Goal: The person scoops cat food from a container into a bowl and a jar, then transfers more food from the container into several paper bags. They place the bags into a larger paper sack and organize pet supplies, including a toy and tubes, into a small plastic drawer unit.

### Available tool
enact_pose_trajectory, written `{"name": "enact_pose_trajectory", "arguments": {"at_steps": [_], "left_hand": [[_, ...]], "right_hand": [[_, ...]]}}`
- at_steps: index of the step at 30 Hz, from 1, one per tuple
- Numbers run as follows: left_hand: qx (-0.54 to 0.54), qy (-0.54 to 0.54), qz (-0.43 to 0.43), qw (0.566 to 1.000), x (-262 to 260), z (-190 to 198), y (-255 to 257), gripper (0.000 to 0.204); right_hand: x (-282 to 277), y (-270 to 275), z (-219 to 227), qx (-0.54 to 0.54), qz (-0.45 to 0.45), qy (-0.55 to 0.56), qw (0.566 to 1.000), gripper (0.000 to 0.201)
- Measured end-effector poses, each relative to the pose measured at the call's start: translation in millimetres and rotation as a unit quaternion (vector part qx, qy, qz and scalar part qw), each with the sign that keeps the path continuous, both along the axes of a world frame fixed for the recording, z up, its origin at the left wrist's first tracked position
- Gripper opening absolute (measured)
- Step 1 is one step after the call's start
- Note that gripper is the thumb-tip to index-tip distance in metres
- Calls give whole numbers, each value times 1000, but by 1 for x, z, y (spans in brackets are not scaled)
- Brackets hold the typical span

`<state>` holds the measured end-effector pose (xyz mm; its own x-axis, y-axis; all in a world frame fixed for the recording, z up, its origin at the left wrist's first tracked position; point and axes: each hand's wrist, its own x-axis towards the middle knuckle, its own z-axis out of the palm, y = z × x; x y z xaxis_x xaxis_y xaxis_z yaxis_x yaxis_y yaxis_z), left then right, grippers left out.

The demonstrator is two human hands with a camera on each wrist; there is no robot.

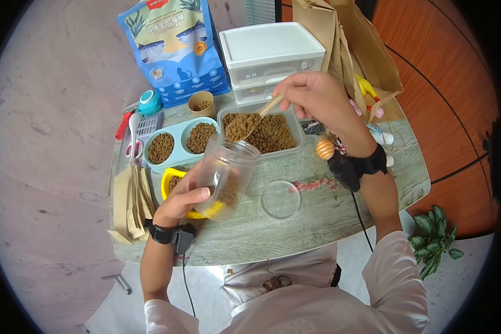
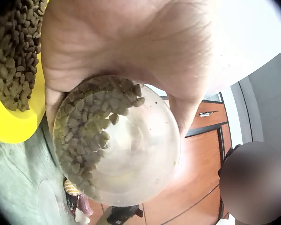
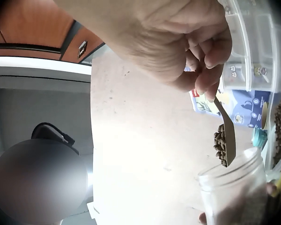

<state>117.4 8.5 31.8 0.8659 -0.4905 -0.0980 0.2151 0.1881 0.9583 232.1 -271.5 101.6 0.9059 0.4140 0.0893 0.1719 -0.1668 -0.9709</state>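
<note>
My left hand (image 1: 183,195) grips a clear plastic jar (image 1: 228,175), tilted, with brown kibble inside; the left wrist view shows the kibble (image 2: 86,126) gathered along one side of the jar's base. My right hand (image 1: 323,100) pinches the handle of a wooden spoon (image 1: 264,109). Its bowl, heaped with kibble (image 1: 240,126), is just above the jar's mouth. In the right wrist view the loaded spoon (image 3: 228,136) is over the jar's rim (image 3: 232,168), held by my right hand's fingertips (image 3: 208,91). Behind the jar lies a clear bin of kibble (image 1: 273,133).
A blue double bowl (image 1: 175,133) and a yellow bowl (image 1: 167,181) hold kibble. A paper cup (image 1: 202,104), blue bag (image 1: 178,55) and white drawers (image 1: 273,47) stand behind. A round clear lid (image 1: 280,199), folded paper bags (image 1: 132,200) and a striped ball (image 1: 325,148) lie on the table.
</note>
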Motion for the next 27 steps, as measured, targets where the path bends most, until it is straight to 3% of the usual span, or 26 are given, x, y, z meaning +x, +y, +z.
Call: {"name": "enact_pose_trajectory", "arguments": {"at_steps": [9,15,21,23,27], "left_hand": [[-10,22,44,999,-5,-4,7,101],[-44,9,55,997,1,0,2,102],[-71,-31,53,996,6,-3,1,101],[-77,-32,61,995,7,-6,5,98],[-84,-26,96,991,6,-9,13,95]], "right_hand": [[-38,21,8,30,135,-30,990,23],[-27,12,10,61,59,-113,990,22],[1,2,-3,69,-94,-144,983,21],[4,-2,-8,-170,-155,-265,936,19],[19,-1,-35,-268,-146,-323,896,16]]}}
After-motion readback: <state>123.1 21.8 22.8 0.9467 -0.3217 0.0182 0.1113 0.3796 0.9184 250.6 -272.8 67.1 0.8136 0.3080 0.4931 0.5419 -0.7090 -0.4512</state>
